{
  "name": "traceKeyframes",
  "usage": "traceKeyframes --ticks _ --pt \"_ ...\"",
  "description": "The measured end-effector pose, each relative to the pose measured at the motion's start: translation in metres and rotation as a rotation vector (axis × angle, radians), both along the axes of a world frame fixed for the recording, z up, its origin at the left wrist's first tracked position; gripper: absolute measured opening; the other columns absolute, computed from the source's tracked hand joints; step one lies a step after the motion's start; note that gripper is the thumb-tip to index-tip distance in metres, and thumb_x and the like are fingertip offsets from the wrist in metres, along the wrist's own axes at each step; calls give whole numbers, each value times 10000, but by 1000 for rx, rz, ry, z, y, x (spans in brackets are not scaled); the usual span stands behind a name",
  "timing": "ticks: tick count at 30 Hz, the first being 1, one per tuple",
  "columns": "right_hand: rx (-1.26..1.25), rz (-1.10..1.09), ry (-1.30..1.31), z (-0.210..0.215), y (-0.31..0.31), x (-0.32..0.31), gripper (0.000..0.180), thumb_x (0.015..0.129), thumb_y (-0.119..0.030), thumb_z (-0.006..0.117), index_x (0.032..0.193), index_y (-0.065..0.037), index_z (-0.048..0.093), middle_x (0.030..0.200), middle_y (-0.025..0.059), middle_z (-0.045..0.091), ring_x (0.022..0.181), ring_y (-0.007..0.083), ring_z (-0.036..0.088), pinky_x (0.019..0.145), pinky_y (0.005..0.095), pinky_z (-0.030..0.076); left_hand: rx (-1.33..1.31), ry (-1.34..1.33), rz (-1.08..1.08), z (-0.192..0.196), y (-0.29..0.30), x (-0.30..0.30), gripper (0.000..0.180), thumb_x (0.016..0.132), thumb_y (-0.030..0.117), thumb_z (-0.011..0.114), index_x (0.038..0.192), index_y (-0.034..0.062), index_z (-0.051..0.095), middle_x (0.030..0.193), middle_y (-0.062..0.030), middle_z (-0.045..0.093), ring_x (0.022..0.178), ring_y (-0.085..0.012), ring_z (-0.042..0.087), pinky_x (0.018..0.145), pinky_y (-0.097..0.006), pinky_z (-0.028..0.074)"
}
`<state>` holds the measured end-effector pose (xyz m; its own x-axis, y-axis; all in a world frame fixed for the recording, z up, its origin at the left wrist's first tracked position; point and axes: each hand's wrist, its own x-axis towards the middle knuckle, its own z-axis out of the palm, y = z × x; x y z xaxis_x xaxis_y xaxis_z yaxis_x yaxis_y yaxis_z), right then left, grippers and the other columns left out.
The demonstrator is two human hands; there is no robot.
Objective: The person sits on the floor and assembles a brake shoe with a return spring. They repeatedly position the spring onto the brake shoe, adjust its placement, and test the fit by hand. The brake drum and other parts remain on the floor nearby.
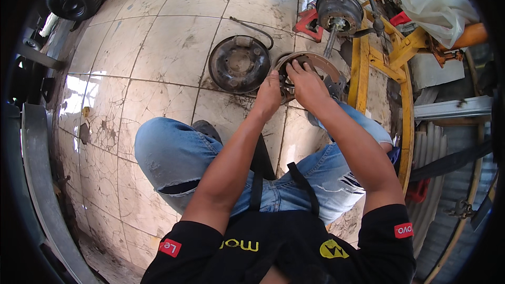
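Both hands work on the brake shoe assembly (310,68) lying on the tiled floor (158,58), just right of the loose brake drum (239,64). The left hand (269,94) pinches its near rim; the right hand (305,83) presses fingers into its centre, apparently seating a spring or shoe. Next likely calls for firm, steady leverage.
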<state>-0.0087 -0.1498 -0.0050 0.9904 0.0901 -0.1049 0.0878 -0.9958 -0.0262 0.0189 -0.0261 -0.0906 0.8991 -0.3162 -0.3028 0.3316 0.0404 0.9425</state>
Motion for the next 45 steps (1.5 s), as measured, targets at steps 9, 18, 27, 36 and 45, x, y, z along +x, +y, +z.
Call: traceKeyframes --ticks 9,18,27,36,45 --pt "46 75 -113 -14 -8 -5 708 764 -124 736 1400 -43 437 1452 184 447 1340 369 428 1098 414 383 -53 71 3 6 2 -4 643 1040 477 317 1204 -102 546 1067 -234 641 979 -290 619 896 -376 460" --pt "14 101 -132 -16 -8 -9 686 785 -122 697 1410 -42 427 1467 172 435 1342 377 423 1094 424 382 -29 5 -12 -11 -2 -1 629 1040 473 310 1227 -77 553 1101 -241 644 1028 -321 620 912 -379 461" --pt "76 170 -93 1 1 7 669 734 88 550 1386 -9 435 1446 217 439 1331 414 413 1117 439 348 284 -650 -91 -23 18 18 539 1065 344 242 1246 -52 559 1158 -239 627 1094 -342 600 980 -411 447" --pt "33 141 28 -10 -30 -15 726 724 166 532 1418 -1 402 1494 187 382 1400 399 310 1096 455 367 44 -271 -15 30 13 -16 577 1045 441 265 1160 -7 610 1039 -244 663 1010 -388 629 889 -436 459" --pt "135 147 -43 -5 -23 -6 699 713 179 466 1399 58 400 1448 249 419 1381 450 321 1113 473 330 49 -143 -26 1 0 -1 622 1047 439 268 1039 -70 626 935 -245 664 938 -372 636 855 -435 453"
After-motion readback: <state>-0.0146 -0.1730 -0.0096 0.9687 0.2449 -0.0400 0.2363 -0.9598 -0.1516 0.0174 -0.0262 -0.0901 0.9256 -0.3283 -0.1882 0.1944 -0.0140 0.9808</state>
